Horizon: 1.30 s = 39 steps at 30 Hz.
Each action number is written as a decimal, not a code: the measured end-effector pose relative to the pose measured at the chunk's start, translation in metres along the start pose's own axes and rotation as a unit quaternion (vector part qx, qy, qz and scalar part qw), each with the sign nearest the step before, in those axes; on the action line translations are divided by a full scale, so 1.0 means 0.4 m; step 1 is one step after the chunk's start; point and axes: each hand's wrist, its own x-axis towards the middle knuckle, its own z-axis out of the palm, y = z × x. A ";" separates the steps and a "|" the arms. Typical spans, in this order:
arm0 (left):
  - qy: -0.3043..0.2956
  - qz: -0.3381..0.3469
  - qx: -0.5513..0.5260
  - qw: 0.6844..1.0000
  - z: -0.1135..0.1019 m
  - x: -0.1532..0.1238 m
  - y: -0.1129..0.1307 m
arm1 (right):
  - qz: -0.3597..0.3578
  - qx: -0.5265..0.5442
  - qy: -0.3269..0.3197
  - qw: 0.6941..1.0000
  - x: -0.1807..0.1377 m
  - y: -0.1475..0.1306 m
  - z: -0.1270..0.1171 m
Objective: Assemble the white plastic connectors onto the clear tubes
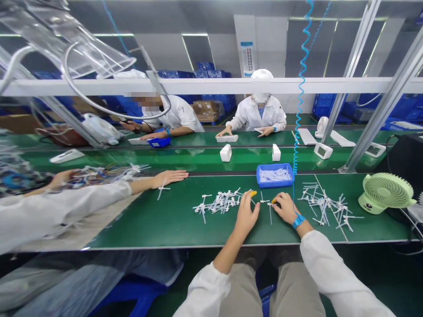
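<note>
My left hand rests at the right end of a pile of thin white tube pieces with small connectors. Its thumb and fingers are apart, and I see nothing held between them. With thumb and forefinger, my right hand pinches a white tube piece at its connector end; the thin tube points toward me. Between the hands another tube piece lies on the green table. Yellow covers are on a fingertip of each hand, and a blue band circles my right wrist.
A blue tray of small white parts stands beyond my hands. Right of me lie a second tube pile and a green fan. A coiled blue hose hangs down. A neighbour's hand reaches in from the left. Two co-workers sit opposite.
</note>
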 end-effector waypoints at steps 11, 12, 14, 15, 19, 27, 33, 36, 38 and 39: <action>-0.091 0.046 0.011 0.995 0.057 0.330 -0.075 | 0.106 0.182 -0.015 0.977 0.033 0.057 -0.060; -0.091 0.037 0.016 0.995 0.068 0.341 -0.084 | 0.115 0.196 -0.022 0.973 0.034 0.055 -0.059; -0.083 0.015 0.026 0.996 0.086 0.350 -0.100 | 0.138 0.229 -0.035 0.963 0.036 0.051 -0.059; -0.078 0.004 0.030 0.997 0.091 0.351 -0.105 | 0.150 0.249 -0.039 0.956 0.038 0.048 -0.060; -0.089 0.004 0.043 0.995 0.095 0.354 -0.107 | 0.190 0.333 -0.034 0.923 0.048 0.045 -0.070; -0.152 -0.011 0.117 0.981 0.100 0.390 -0.104 | 0.208 0.386 -0.050 0.897 0.064 0.037 -0.094; -0.173 -0.059 0.138 0.973 0.081 0.391 -0.074 | 0.217 0.400 -0.044 0.889 0.071 0.039 -0.094; -0.175 -0.061 0.150 0.971 0.068 0.390 -0.051 | 0.210 0.400 -0.054 0.890 0.067 0.037 -0.096; -0.163 -0.053 0.165 0.971 0.064 0.387 -0.042 | 0.202 0.388 -0.063 0.897 0.062 0.038 -0.095; -0.155 -0.048 0.173 0.971 0.064 0.385 -0.039 | 0.197 0.375 -0.066 0.904 0.060 0.039 -0.094</action>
